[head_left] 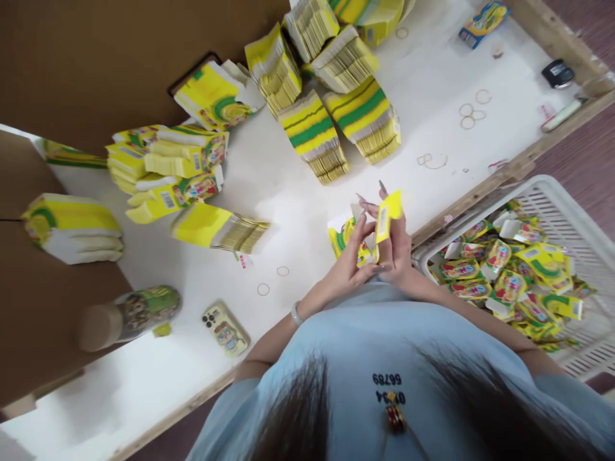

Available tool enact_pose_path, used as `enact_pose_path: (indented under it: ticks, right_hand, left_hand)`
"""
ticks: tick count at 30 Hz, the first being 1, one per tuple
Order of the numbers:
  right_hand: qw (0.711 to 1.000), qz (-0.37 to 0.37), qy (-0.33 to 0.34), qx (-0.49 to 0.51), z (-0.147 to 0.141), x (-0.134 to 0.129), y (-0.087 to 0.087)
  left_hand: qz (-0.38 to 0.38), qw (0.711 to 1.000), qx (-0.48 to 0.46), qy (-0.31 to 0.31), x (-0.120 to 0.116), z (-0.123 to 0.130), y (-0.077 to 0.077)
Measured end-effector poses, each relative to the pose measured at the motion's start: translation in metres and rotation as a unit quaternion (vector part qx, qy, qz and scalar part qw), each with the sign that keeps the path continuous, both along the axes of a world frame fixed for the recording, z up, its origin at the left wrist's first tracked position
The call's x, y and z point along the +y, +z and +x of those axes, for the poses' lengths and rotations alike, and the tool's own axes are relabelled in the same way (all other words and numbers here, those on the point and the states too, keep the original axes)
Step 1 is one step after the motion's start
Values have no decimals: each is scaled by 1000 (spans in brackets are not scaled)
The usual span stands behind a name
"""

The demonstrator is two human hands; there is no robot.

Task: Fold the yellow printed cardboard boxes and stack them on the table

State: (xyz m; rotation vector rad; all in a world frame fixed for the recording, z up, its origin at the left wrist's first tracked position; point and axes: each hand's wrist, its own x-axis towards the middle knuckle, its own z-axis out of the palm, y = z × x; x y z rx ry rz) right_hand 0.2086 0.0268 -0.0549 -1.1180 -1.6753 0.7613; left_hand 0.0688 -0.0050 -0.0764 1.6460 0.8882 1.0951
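Note:
In front of my chest my right hand (398, 250) is closed round a small yellow carton (383, 224), whose top flap sticks up. My left hand (350, 261) grips the same carton from the other side, its thumb pressed near the lower end. Behind the left fingers shows more yellow and green printed card (339, 237); whether it is a separate carton I cannot tell. Just beyond the hands stand bundles of flat folded cartons (314, 137), yellow with a green stripe.
A white plastic basket (583, 221) full of small cartons stands at the right, below the table edge. More carton stacks (180, 160) lie at the left, near a jar (148, 310) and a phone (225, 328). Rubber bands (466, 116) and a blue box (483, 24) lie on the white table (288, 214).

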Motion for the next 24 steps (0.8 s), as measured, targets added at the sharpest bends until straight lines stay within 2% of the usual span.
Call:
enact_pose_path:
  ticks: [2, 5, 11, 13, 16, 19, 21, 24]
  right_hand:
    - [1000, -15, -1, 0, -3, -3, 2]
    - [998, -50, -29, 25, -2, -4, 5]
    - [975, -185, -76, 92, 1, -8, 10]
    - [966, -205, -89, 128, 1, -13, 7]
    - [959, -208, -64, 183, 5, -22, -1]
    - [971, -178, -26, 156, 18, -29, -7]
    - [976, -181, 4, 118, 28, -31, -8]
    - [967, -233, 39, 100, 39, -31, -7]
  left_hand:
    - [-10, 1000, 2, 14, -6, 4, -2]
    - [-21, 997, 27, 74, -8, 4, 2]
    - [-130, 979, 31, 155, -12, 4, 11]
    - [-161, 972, 17, 169, -16, 7, 10]
    - [-195, 962, -55, 183, -25, 11, 6]
    - [-196, 959, -140, 147, -36, 8, 1]
    - [-210, 962, -157, 79, -41, 1, 1]
    - [-270, 952, -145, -13, -42, -12, 6]
